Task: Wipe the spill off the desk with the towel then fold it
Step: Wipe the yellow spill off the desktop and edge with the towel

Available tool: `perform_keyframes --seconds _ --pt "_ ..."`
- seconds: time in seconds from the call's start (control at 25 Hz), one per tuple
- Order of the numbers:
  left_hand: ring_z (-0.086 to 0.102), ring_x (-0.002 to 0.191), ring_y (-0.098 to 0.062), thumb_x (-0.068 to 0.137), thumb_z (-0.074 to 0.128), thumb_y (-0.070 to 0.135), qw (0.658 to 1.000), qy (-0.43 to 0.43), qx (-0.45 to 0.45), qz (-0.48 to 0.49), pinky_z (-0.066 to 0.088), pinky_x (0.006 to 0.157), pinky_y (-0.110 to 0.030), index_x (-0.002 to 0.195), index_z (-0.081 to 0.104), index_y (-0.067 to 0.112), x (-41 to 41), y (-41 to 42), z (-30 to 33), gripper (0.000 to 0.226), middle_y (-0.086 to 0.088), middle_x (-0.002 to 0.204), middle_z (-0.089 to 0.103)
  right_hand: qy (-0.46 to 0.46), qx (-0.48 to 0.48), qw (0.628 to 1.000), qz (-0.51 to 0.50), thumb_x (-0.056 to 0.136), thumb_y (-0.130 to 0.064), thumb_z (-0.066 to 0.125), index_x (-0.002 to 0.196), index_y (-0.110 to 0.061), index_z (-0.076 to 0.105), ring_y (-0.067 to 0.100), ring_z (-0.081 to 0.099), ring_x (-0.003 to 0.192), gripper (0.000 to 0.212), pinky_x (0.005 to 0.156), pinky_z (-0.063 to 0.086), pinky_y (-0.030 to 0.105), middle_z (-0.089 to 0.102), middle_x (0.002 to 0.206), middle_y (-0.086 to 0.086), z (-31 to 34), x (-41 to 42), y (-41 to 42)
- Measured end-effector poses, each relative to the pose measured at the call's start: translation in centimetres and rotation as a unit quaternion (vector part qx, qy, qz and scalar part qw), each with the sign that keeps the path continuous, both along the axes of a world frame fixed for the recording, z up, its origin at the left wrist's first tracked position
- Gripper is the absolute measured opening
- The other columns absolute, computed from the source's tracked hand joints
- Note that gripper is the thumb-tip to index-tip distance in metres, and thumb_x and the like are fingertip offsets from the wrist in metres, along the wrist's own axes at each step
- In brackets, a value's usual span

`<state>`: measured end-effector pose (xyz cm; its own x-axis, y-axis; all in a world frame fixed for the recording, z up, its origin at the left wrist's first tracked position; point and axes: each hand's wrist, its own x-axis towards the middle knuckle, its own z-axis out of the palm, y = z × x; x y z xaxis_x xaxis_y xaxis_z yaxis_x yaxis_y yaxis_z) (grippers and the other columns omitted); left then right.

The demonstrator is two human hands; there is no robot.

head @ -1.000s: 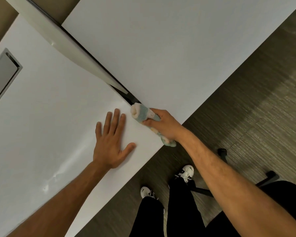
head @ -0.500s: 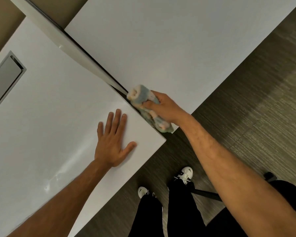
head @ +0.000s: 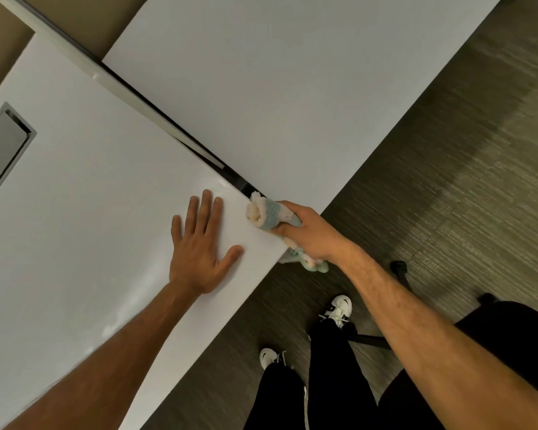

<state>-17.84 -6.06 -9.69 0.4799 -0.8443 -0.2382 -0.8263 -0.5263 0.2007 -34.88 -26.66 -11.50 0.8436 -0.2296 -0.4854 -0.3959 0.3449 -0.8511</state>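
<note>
Right hand (head: 311, 235) fingers curled round a bunched towel (head: 266, 214), pressed at the desk (head: 90, 212) corner by the gap. Left hand (head: 199, 246) flat, fingers straight and spread, resting on the desk just beside.

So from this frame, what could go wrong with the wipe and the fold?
1. The right hand grips the towel bunched up at the desk corner, partly past the edge; little cloth meets the surface, so liquid may get pushed off onto the floor.
2. Shiny streaks beside the left forearm look unwiped and could be missed.
3. The left hand lies flat on the desk, possibly on damp surface.
</note>
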Motion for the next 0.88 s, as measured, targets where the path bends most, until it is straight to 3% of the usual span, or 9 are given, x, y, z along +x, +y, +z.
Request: perform_keyframes --seconds 0.12,0.28,0.4,0.52,0.68,0.8,0.88 --pt "-0.014 0.163 -0.024 0.095 0.023 0.081 1.000 -0.002 -0.001 -0.004 -0.001 0.127 -0.065 0.168 -0.005 0.024 0.0 -0.1 -0.2 0.097 0.001 0.176 -0.014 0.003 -0.002 0.998 -0.057 0.096 -0.019 0.067 0.125 -0.029 0.066 0.005 0.067 0.109 0.031 0.097 0.052 0.025 0.074 0.112 -0.011 0.1 -1.6 1.0" --pt "-0.016 0.162 -0.023 0.094 0.021 0.082 1.000 -0.004 -0.007 -0.003 -0.002 0.128 -0.064 0.168 -0.007 0.025 0.0 0.1 -0.3 0.097 0.003 0.176 -0.016 0.014 -0.008 0.986 -0.164 0.098 -0.023 0.064 0.117 -0.029 0.067 0.011 0.069 0.102 0.021 0.093 0.055 0.032 0.073 0.105 -0.006 0.0 -2.5 4.0" --pt "-0.017 0.162 -0.022 0.095 0.020 0.082 1.000 -0.004 -0.013 -0.008 -0.003 0.128 -0.062 0.167 -0.008 0.026 -0.1 0.2 -0.5 0.096 0.003 0.176 -0.017 0.015 -0.015 0.958 -0.284 0.101 -0.024 0.059 0.132 -0.031 0.059 0.002 0.063 0.112 0.032 0.098 0.051 0.024 0.068 0.119 -0.010 -0.1 -2.6 7.9" --pt "-0.016 0.162 -0.023 0.097 0.020 0.080 1.000 -0.016 -0.017 -0.012 -0.003 0.128 -0.062 0.167 -0.008 0.026 0.0 0.3 -0.6 0.094 0.002 0.176 -0.016 -0.009 -0.050 0.923 -0.382 0.103 -0.017 0.053 0.149 -0.034 0.041 -0.003 0.049 0.130 0.051 0.105 0.042 0.012 0.050 0.146 -0.011 0.2 -1.6 11.6" --pt "-0.011 0.163 -0.028 0.097 0.019 0.079 0.999 -0.031 -0.016 -0.022 0.000 0.127 -0.063 0.167 -0.008 0.024 0.2 0.4 -1.0 0.093 -0.002 0.177 -0.012 -0.031 -0.079 0.886 -0.455 0.099 -0.016 0.050 0.150 -0.051 0.024 -0.018 0.034 0.135 0.067 0.106 0.032 0.003 0.032 0.148 -0.042 0.8 -0.2 16.2" --pt "-0.010 0.163 -0.029 0.098 0.019 0.078 0.999 -0.036 -0.017 -0.032 -0.001 0.126 -0.063 0.167 -0.008 0.023 0.4 0.5 -1.3 0.092 -0.003 0.177 -0.011 -0.029 -0.088 0.871 -0.483 0.098 -0.021 0.050 0.145 -0.064 0.025 -0.012 0.032 0.140 0.068 0.116 0.030 0.018 0.030 0.155 -0.033 0.3 0.3 19.3" --pt "-0.010 0.163 -0.030 0.098 0.020 0.077 0.999 -0.033 -0.017 -0.033 -0.001 0.127 -0.064 0.167 -0.007 0.022 0.5 0.3 -1.3 0.092 -0.004 0.177 -0.011 -0.029 -0.093 0.872 -0.479 0.097 -0.024 0.051 0.140 -0.071 0.026 -0.009 0.034 0.139 0.069 0.117 0.029 0.025 0.031 0.152 -0.036 0.4 0.3 21.0"
